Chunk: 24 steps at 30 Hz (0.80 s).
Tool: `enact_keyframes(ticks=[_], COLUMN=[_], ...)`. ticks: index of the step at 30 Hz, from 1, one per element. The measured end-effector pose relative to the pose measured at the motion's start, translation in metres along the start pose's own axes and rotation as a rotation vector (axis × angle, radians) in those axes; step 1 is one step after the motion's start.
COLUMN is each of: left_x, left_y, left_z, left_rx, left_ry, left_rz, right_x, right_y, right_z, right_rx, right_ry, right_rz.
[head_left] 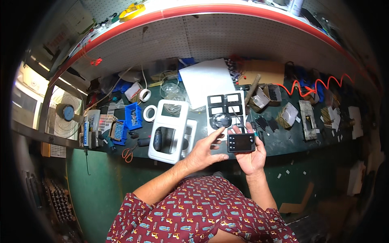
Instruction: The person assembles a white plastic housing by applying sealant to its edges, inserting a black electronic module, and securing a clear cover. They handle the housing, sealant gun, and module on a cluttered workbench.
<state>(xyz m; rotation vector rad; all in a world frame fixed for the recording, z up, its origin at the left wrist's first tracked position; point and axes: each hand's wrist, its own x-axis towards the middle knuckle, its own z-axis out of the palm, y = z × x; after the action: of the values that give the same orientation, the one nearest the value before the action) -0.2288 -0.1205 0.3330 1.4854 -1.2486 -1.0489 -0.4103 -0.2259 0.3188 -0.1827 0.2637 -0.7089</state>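
My right hand (253,164) holds a black rectangular display panel (242,143) from beneath, screen side up, over the bench's front edge. Small buttons or lights run along its left side. To the left of the panel, my left hand (200,154) is empty, its fingers apart and pointing towards it. Beyond both hands lies a white tray of black frames (217,99), with a dark round piece (221,120) on top. A white plastic housing (166,122) with two large openings sits left of it, and a dark tool handle (157,138) shows through the lower opening.
Blue bins of small parts (133,116), tape rolls (150,113) and orange-handled scissors (128,154) are on the left. A white sheet (208,79) lies at the back. Boxes (287,115) and an orange coiled hose (298,88) are right. A red-edged shelf (194,10) overhangs the bench.
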Motion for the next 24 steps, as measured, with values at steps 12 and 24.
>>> enact_keyframes(ticks=[12, 24], left_x=[-0.043, -0.047], left_y=[-0.026, -0.06], left_z=[-0.125, -0.23], left_rx=[-0.106, 0.06], left_ry=[0.172, 0.141], left_rz=[0.07, 0.145], right_x=[0.068, 0.107], right_y=[0.103, 0.163], right_z=[0.063, 0.086], right_rx=[-0.198, -0.627], right_ry=[-0.086, 0.072], right_rz=[0.139, 0.085])
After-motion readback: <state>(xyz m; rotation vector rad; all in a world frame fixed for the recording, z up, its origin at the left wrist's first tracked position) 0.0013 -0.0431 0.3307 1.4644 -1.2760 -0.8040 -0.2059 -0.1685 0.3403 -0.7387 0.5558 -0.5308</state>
